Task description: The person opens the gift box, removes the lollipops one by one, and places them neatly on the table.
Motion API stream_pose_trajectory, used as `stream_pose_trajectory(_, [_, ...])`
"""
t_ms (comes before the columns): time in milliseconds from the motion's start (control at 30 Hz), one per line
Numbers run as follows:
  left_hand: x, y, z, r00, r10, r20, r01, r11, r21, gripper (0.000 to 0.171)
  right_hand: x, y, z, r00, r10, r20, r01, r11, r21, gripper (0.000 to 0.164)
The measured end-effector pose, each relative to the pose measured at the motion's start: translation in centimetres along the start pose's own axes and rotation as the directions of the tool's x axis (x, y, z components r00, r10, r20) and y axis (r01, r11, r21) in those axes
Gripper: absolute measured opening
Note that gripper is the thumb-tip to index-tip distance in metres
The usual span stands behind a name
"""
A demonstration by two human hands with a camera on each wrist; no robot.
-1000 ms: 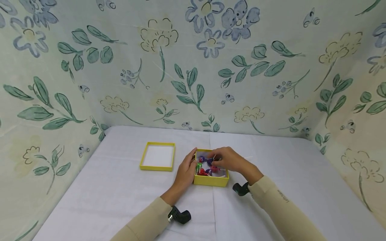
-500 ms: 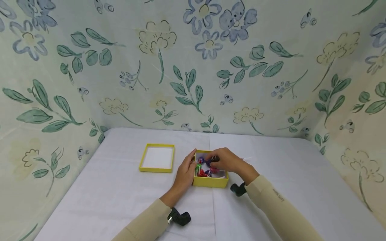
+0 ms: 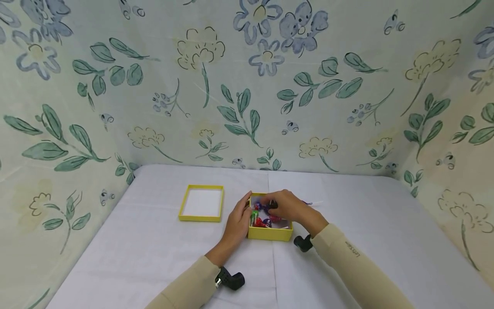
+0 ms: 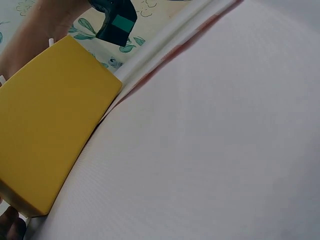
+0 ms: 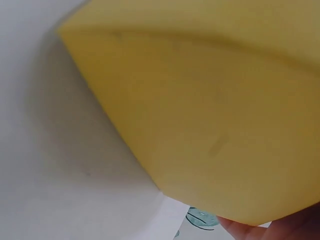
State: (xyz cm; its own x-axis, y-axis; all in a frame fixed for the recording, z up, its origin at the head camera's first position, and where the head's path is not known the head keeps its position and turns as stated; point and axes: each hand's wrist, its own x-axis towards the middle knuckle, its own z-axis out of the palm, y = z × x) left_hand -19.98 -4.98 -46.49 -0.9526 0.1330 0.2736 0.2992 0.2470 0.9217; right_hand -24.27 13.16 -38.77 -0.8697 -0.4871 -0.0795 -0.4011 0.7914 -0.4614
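A shallow yellow box [image 3: 270, 233] stands on the white-covered table, holding several wrapped lollipops in red, green and blue-purple [image 3: 259, 222]. My left hand [image 3: 236, 221] grips its left wall, thumb by the rim and fingers along the outside. Over the right rim reaches my right hand [image 3: 287, 207], its bent fingers down among the sweets near the back; I cannot tell whether they pinch a lollipop. Box walls fill much of the left wrist view [image 4: 55, 120] and the right wrist view [image 5: 200, 110]. White stick ends [image 4: 51, 42] poke above the rim.
A yellow-edged lid [image 3: 200, 217] lies inside up, left of the box. Behind the right wrist lies a lollipop with a white stick [image 3: 317, 202]. Black wrist cameras [image 3: 233, 280] hang below both cuffs. A floral cloth [image 3: 247, 86] backs the table.
My right hand has shifted slightly left and deeper into the box, revealing more of the lollipop behind its wrist. The left hand keeps its hold on the box.
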Motion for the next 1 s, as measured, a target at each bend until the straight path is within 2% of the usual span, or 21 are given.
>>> stream_pose_trajectory(267, [0.02, -0.04, 0.03, 1.0, 0.006, -0.002, -0.006, 1.0, -0.003, 0.049, 0.27, -0.38, 0.03, 1.0, -0.021, 0.001, 0.021, 0.998, -0.065, 0.012])
stream_pose_trajectory(500, [0.01, -0.02, 0.06, 1.0, 0.006, 0.0, -0.006, 1.0, -0.001, 0.049, 0.31, -0.4, 0.19, 0.999, -0.038, -0.02, 0.036, 0.995, -0.097, 0.01])
stream_pose_trajectory(800, [-0.03, -0.06, 0.11, 1.0, 0.005, -0.002, -0.005, 1.0, 0.002, 0.049, 0.28, -0.19, 0.2, 0.996, -0.067, -0.06, 0.062, 0.995, -0.08, 0.009])
stream_pose_trajectory(1000, [0.01, -0.03, 0.09, 1.0, 0.001, -0.003, -0.001, 1.0, 0.013, 0.048, 0.07, -0.12, -0.15, 0.991, -0.068, -0.112, 0.066, 0.998, -0.022, 0.01])
